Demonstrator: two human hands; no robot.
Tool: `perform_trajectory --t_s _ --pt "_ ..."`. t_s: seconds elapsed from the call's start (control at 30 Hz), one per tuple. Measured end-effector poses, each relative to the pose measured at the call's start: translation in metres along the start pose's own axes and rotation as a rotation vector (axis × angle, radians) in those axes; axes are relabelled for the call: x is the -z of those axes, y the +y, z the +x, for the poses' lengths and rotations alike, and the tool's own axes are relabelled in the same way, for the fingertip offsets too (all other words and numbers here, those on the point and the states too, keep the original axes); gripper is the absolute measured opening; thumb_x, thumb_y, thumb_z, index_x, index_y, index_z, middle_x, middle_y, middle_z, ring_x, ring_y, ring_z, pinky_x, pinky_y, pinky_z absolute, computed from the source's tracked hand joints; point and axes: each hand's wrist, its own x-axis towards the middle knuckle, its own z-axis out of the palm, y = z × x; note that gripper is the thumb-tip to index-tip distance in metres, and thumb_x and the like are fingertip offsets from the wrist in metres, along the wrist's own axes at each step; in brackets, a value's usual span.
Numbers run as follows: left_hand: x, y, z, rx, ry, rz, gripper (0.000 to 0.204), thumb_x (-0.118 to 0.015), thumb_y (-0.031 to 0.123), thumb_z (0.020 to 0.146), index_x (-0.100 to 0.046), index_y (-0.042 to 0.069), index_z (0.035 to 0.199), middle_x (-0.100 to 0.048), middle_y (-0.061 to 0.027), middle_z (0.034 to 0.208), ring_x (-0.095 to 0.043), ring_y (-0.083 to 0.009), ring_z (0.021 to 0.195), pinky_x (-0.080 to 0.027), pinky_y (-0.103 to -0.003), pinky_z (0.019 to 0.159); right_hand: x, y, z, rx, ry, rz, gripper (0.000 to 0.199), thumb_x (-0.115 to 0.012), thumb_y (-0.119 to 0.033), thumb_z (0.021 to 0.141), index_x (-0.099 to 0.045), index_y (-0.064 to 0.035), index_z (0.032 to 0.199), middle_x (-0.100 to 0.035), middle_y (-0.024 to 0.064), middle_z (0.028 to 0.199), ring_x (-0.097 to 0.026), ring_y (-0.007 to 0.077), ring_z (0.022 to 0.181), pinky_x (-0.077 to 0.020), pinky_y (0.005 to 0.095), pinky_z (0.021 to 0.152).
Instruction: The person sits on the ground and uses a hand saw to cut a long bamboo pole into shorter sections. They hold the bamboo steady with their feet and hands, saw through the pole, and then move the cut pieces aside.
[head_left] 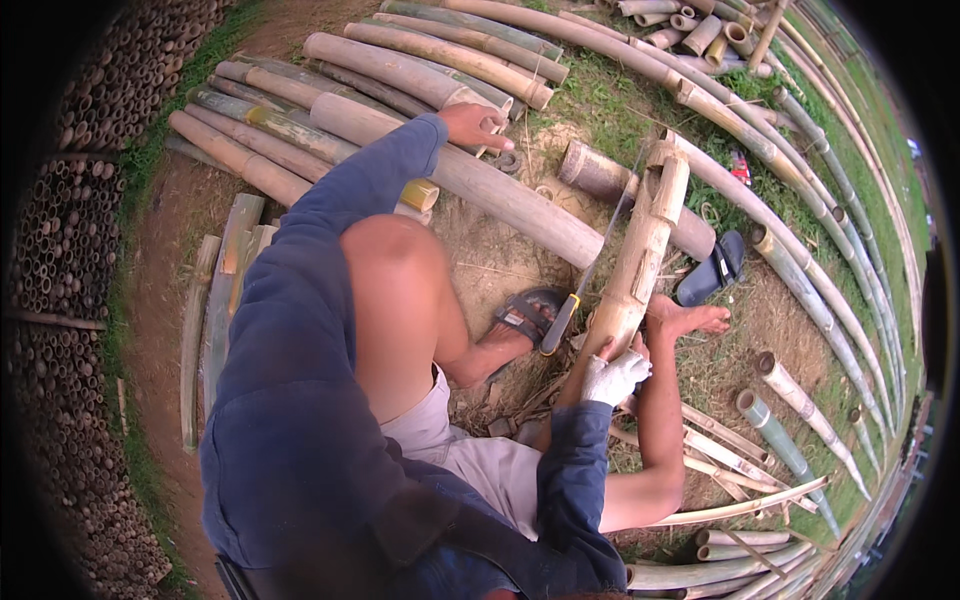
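Note:
My left hand (474, 127), bare, reaches out over the bamboo poles on the ground. Its fingers are curved and apart with nothing seen in them, close to a small bamboo ring (508, 161). My right hand (614, 378), in a white glove with bare fingertips, is closed around the near end of a pale bamboo pole (633, 268). That pole slopes away between my legs, its far end resting across a thicker brown bamboo piece (597, 173). A handsaw (562, 322) with a yellow and black handle lies along the pole's left side, its thin blade pointing away.
Cut bamboo poles (375, 65) lie in rows at far left. Long bamboo poles (770, 150) curve along the right. A loose sandal (712, 268) sits beside my bare right foot; my left foot wears another. Split bamboo strips (735, 455) are at near right. Stacked bamboo ends (65, 240) line the left.

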Motion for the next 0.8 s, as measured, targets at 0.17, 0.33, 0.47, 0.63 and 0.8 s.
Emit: perform_trajectory --t_s 0.17,0.33,0.47,0.63,0.8 --pt "-0.030 0.031 -0.037 -0.258 -0.277 0.269 0.101 -0.087 0.071 0.069 -0.062 0.005 0.141 -0.069 -0.0213 0.130 -0.066 -0.0380 0.120 -0.050 -0.048 0.101 0.002 -0.057 -0.022 0.011 -0.098 0.397 0.066 -0.080 -0.023 0.092 -0.052 0.0005 0.146 -0.059 0.0252 0.127 -0.058 0.0419 0.115 -0.0487 0.0501 0.100" --pt "-0.038 0.027 -0.067 -0.371 -0.060 0.486 0.106 -0.097 0.056 0.056 -0.057 0.010 0.142 -0.068 -0.0202 0.127 -0.062 -0.0410 0.122 -0.048 -0.051 0.101 -0.054 -0.070 -0.040 -0.238 -0.306 0.331 0.086 -0.087 -0.032 0.084 -0.046 0.0036 0.150 -0.058 0.0295 0.127 -0.061 0.0475 0.117 -0.0527 0.0495 0.099" --pt "-0.043 0.030 -0.073 -0.385 0.014 0.562 0.099 -0.100 0.045 0.057 -0.056 0.011 0.138 -0.068 -0.0177 0.117 -0.062 -0.0409 0.118 -0.048 -0.052 0.098 -0.067 -0.046 -0.026 -0.359 -0.471 0.707 0.076 -0.081 -0.021 0.088 -0.043 0.0057 0.149 -0.064 0.0270 0.123 -0.067 0.0377 0.111 -0.0539 0.0418 0.097" --pt "-0.042 0.028 -0.076 -0.515 0.147 0.616 0.099 -0.099 0.044 0.059 -0.055 0.009 0.141 -0.067 -0.0178 0.115 -0.063 -0.0406 0.113 -0.051 -0.050 0.095 0.022 -0.034 -0.011 -0.553 -0.485 1.361 0.063 -0.073 -0.011 0.098 -0.044 -0.0024 0.153 -0.065 0.0087 0.107 -0.063 0.0159 0.091 -0.0533 0.0300 0.082" --pt "-0.030 0.041 -0.091 -0.591 0.232 0.590 0.096 -0.096 0.048 0.062 -0.055 0.008 0.139 -0.068 -0.0191 0.115 -0.066 -0.0398 0.110 -0.053 -0.050 0.092 0.120 -0.017 -0.007 -0.531 -0.369 1.588 0.066 -0.074 -0.014 0.099 -0.043 -0.0046 0.156 -0.065 0.0036 0.104 -0.061 0.0097 0.089 -0.0509 0.0256 0.082"
